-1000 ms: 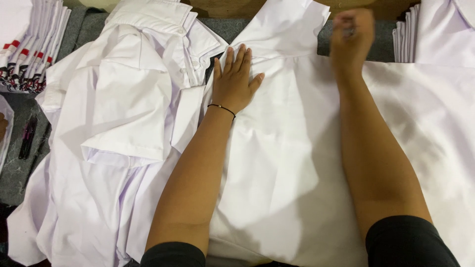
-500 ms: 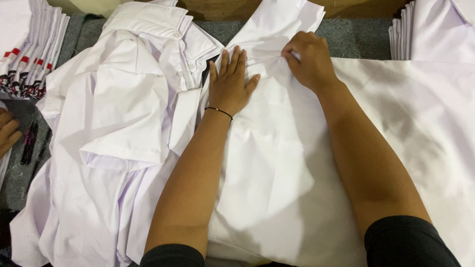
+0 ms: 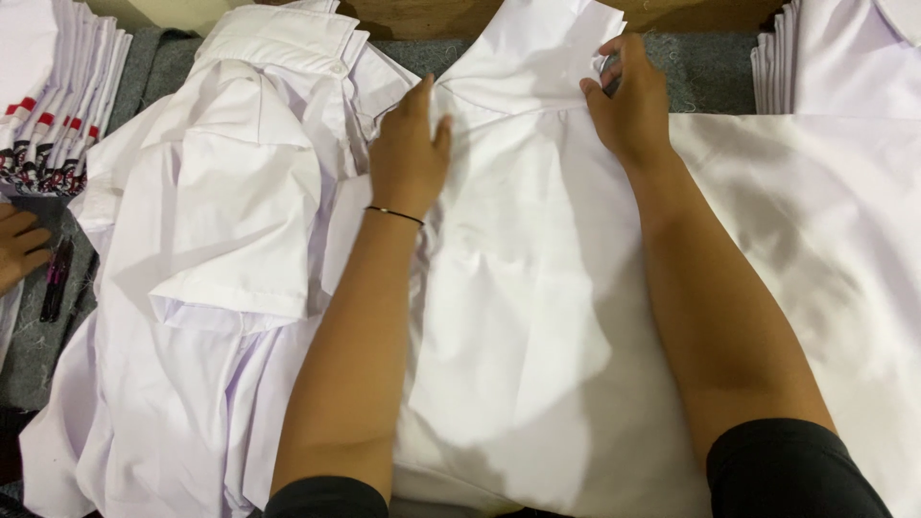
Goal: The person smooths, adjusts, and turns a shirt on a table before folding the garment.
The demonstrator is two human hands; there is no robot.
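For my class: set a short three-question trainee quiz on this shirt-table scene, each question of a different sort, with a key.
1. True or false: the left hand lies flat on the white shirt.
2. What does the right hand grip? A) the shirt's collar B) a pen C) a folded stack
3. Fill in: the thin black band sits on the ___ wrist.

Key: 1 true; 2 A; 3 left.

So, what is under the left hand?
The left hand presses flat on a white shirt, beside its collar. Whatever lies beneath the shirt there is covered.
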